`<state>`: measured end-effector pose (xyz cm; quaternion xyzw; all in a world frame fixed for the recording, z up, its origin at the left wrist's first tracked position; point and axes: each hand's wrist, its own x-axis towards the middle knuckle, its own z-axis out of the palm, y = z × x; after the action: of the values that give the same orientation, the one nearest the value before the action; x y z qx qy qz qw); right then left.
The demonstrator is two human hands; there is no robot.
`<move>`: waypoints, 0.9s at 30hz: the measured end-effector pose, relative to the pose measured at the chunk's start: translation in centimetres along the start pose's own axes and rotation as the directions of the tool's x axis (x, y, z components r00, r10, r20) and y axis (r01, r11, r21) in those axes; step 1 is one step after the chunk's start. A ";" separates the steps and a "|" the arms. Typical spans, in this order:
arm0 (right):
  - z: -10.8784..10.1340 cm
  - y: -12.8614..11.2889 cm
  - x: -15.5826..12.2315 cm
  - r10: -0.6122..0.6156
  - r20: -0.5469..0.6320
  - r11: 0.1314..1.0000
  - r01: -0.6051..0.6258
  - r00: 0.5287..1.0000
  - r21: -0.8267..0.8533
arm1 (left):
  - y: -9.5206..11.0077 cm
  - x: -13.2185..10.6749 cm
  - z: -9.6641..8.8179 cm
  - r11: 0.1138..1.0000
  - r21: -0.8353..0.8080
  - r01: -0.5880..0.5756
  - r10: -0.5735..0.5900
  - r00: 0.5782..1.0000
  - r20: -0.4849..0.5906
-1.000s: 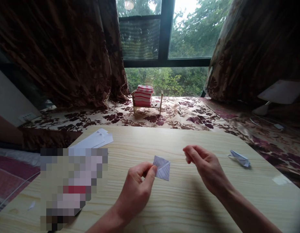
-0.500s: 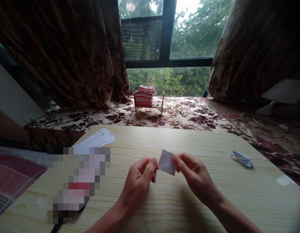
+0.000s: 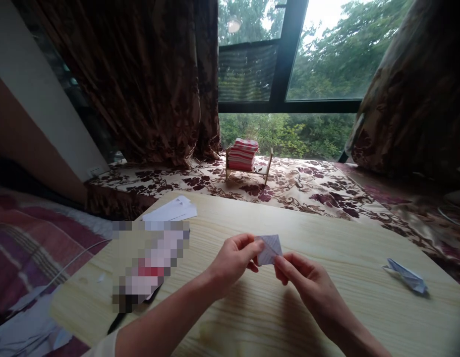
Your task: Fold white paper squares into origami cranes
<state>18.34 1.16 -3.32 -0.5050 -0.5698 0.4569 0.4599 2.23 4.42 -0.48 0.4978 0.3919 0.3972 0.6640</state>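
A small folded square of paper [image 3: 270, 249], pale with faint lines and a diagonal crease, is held above the wooden table [image 3: 222, 327]. My left hand [image 3: 235, 258] pinches its left edge between thumb and fingers. My right hand [image 3: 302, 277] grips the lower right corner, thumb on top. The curled fingers beneath the paper are partly hidden. Off to the right lies a folded paper piece [image 3: 406, 275], long and narrow, apart from both hands.
White paper sheets [image 3: 170, 209] lie at the table's far left, beside a blurred-out object [image 3: 150, 270]. A small wooden rack [image 3: 267, 166] with folded red-striped cloths [image 3: 243, 154] stands on the flowered window-seat cover [image 3: 185, 183]. More papers [image 3: 25, 322] are at lower left.
The paper square has turned from corner-up to nearly level, and its diagonal crease now shows. My right hand has shifted to its lower corner. The camera view has swung left and tilted.
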 end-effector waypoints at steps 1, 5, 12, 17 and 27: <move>0.0 0.2 0.0 -0.002 -0.003 1.000 0.002 1.000 -0.001 | 0.1 0.2 0.2 1.000 0.018 0.008 -0.009 0.999 0.049; -0.7 0.6 0.3 -0.074 -0.111 0.990 0.059 0.991 -0.129 | -0.1 0.7 0.8 0.977 0.205 -0.066 0.058 0.997 0.047; -0.7 0.5 0.2 -0.552 -0.068 0.731 0.443 0.831 -0.519 | -1.2 0.4 0.9 0.706 0.634 -0.314 0.366 0.929 0.053; -0.6 0.3 0.1 -0.585 -0.064 0.686 0.451 0.809 -0.571 | -1.5 -0.1 0.7 0.753 0.599 -0.272 0.279 0.957 0.084; 0.0 -0.1 -0.1 -0.508 -0.041 0.745 0.415 0.860 -0.522 | -1.7 -0.6 0.6 0.749 0.587 -0.307 0.323 0.943 0.081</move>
<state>18.34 1.05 -3.21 -0.4874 -0.7308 0.1185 0.4629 2.72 3.32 -1.95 0.7332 0.4150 0.3675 0.3939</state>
